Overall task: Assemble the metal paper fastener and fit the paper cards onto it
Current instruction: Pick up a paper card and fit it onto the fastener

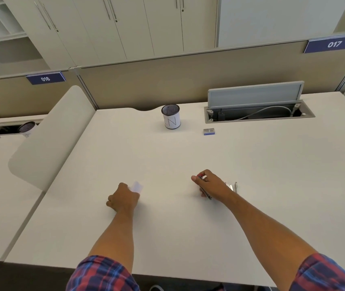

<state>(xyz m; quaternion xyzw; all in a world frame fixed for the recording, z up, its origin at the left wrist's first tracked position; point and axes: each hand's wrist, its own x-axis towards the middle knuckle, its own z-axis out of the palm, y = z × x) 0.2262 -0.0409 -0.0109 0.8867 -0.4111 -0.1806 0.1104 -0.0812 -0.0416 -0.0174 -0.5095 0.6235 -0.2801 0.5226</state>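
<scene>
Metal fastener parts [206,193] sit in my right hand [210,184], whose curled fingers grip a thin strip near the middle of the white desk [167,227], with a small red tip showing at my fingertips [195,179]; more metal pieces [232,186] lie on the desk just beside and behind that hand. My left hand [123,199] rests on the desk to the left, well apart from the right, its fingers curled over the edge of the pale paper cards [137,186], which are blurred and lie flat on the surface. Both forearms reach in from plaid sleeves [102,276] at the near edge. Farther back stand a white mesh-topped pen cup [171,117], a small blue-and-grey box [209,131] to its right, and an open cable tray [257,114] with its lid raised. Partition labels read 016 [45,78] and 017 [334,44].
</scene>
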